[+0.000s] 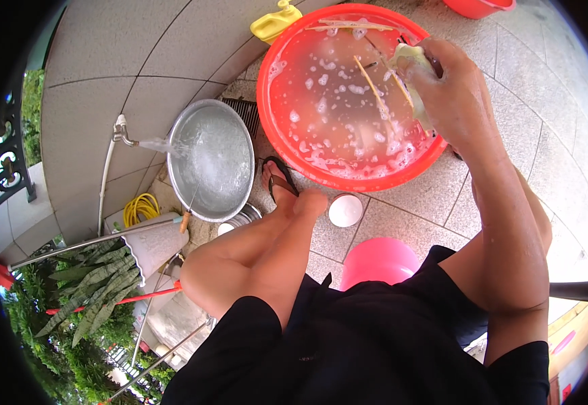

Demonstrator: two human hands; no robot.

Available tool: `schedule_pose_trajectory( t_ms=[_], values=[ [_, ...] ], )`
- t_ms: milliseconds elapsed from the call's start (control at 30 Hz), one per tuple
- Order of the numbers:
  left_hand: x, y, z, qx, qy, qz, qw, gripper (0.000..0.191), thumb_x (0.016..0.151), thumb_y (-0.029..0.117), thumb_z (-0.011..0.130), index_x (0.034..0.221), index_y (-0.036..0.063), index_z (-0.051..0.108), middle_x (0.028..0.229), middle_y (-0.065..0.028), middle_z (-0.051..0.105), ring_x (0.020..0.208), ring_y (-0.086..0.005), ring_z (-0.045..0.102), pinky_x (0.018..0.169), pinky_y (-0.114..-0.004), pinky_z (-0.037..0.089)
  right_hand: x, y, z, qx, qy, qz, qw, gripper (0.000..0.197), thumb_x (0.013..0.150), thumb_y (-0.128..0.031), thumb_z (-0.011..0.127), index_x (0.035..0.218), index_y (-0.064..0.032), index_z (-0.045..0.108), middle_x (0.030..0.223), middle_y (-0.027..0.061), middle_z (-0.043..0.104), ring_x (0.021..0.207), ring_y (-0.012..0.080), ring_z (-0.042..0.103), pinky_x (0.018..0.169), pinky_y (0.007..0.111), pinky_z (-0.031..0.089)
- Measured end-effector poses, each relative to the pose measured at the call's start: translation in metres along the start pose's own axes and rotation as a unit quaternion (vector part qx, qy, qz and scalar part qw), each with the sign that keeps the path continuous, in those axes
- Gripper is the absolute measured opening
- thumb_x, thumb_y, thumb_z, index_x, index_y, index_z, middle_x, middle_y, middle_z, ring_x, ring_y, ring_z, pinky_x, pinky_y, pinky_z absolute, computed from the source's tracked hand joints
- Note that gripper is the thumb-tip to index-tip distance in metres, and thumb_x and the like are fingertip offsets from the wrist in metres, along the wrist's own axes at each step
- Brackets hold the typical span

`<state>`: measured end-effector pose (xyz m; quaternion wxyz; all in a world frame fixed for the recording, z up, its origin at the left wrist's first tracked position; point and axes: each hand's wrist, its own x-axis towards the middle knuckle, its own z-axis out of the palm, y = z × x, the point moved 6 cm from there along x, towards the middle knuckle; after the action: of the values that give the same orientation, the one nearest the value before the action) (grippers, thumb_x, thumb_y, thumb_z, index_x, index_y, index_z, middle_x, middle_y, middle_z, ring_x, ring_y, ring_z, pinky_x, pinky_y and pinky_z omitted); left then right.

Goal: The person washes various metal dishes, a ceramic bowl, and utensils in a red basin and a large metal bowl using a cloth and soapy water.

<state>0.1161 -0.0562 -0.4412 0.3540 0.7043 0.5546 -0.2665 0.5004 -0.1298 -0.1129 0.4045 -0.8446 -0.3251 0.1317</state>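
Over the right rim of a large red plastic basin (352, 183), my right hand (448, 86) grips a pale yellow-green wet cloth (409, 52), part of which hangs below the fingers. Cloudy, foamy water fills the basin. Several chopsticks (370, 83) float or lie in it, some along the far edge. My left hand (311, 202) is blurred and lies low beside my sandalled foot (277, 179), outside the basin; its fingers cannot be made out. Close to it, a round white dish (345, 210) rests on the paving.
A wall tap (124, 134) runs water into a metal basin (170, 167), where a wooden-handled tool (186, 221) leans. Beside it are stacked metal bowls (248, 213) and a drain grate (243, 114). Around stand a yellow jug (276, 23), a pink plastic stool or bucket (382, 258) and a planter (157, 243).
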Motion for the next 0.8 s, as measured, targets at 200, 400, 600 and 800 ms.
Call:
schedule_pose_trajectory(
  t_ms=[200, 400, 600, 800],
  values=[
    [0.014, 0.058, -0.145, -0.446, 0.254, 0.101, 0.852, 0.020, 0.097, 0.016, 0.055, 0.107, 0.0005, 0.061, 0.072, -0.0054, 0.060, 0.055, -0.0148, 0.058, 0.044, -0.025, 0.046, -0.003, 0.004, 0.000, 0.053, -0.021, 0.030, 0.998, 0.029, 0.086, -0.023, 0.064, 0.104, 0.0003, 0.066, 0.101, 0.0191, 0.063, 0.087, 0.0316, 0.063, 0.078, 0.038, 0.049],
    [0.063, 0.124, -0.109, -0.563, 0.084, 0.008, 0.822, 0.028, 0.094, 0.020, 0.060, 0.117, 0.0029, 0.057, 0.096, -0.0118, 0.059, 0.083, -0.0221, 0.060, 0.062, -0.040, 0.054, -0.001, 0.016, 0.000, 0.006, -0.004, -0.001, 1.000, 0.025, 0.084, -0.017, 0.061, 0.102, 0.0002, 0.066, 0.100, 0.0209, 0.062, 0.089, 0.0381, 0.063, 0.079, 0.042, 0.048],
    [0.138, 0.124, -0.023, -0.716, 0.015, -0.140, 0.684, 0.035, 0.097, 0.026, 0.046, 0.123, 0.0065, 0.056, 0.115, -0.0134, 0.062, 0.103, -0.0318, 0.061, 0.080, -0.052, 0.054, -0.005, 0.040, 0.000, -0.067, -0.015, 0.041, 0.997, 0.025, 0.088, -0.018, 0.065, 0.102, 0.0021, 0.064, 0.093, 0.0129, 0.059, 0.079, 0.0239, 0.060, 0.074, 0.035, 0.048],
    [0.265, 0.028, -0.020, -0.623, -0.040, -0.005, 0.781, 0.035, 0.096, 0.027, 0.052, 0.125, 0.0072, 0.055, 0.111, -0.0108, 0.063, 0.094, -0.0285, 0.062, 0.075, -0.046, 0.054, 0.003, 0.019, 0.014, -0.036, -0.039, 0.044, 0.998, 0.023, 0.085, -0.014, 0.060, 0.103, -0.0010, 0.066, 0.101, 0.0175, 0.063, 0.090, 0.0378, 0.064, 0.078, 0.043, 0.048]
  ],
)
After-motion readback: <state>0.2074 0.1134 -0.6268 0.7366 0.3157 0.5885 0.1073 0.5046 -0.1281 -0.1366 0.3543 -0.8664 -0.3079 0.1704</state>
